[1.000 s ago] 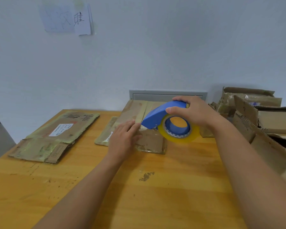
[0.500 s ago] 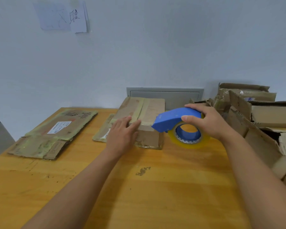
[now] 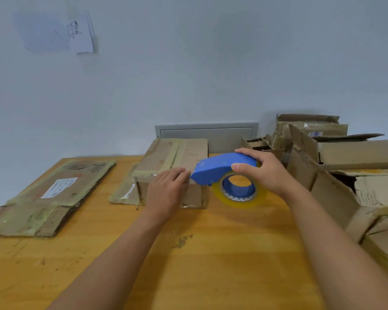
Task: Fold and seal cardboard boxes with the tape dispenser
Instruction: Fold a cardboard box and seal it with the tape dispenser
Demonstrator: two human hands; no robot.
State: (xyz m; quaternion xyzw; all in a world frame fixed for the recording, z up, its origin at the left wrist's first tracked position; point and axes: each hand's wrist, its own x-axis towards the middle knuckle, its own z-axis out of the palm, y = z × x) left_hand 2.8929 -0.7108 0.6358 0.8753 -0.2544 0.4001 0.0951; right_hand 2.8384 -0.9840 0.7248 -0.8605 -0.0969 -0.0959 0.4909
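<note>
Small cardboard box (image 3: 166, 157) sits closed on the wooden surface (image 3: 188, 265), toward its far edge, old tape strips across the top.

Left hand (image 3: 166, 193) lies flat against the box's near face and top edge, fingers straight and together, holding nothing.

Right hand (image 3: 262, 173) grips the blue tape dispenser (image 3: 220, 168) from above, fingers over the top, thumb on the near side. Dispenser's nose is at the box's near right top corner, just beside the left fingertips; whether it touches the box, cannot tell. Its yellowish tape roll (image 3: 239, 193) hangs just right of the box, close over the surface.

Flattened cardboard (image 3: 54, 193) lies well left of the box. A second flat piece (image 3: 126, 191) lies against the box's left side. Heap of opened boxes (image 3: 345, 164) crowds right of the box, behind the right hand.
</note>
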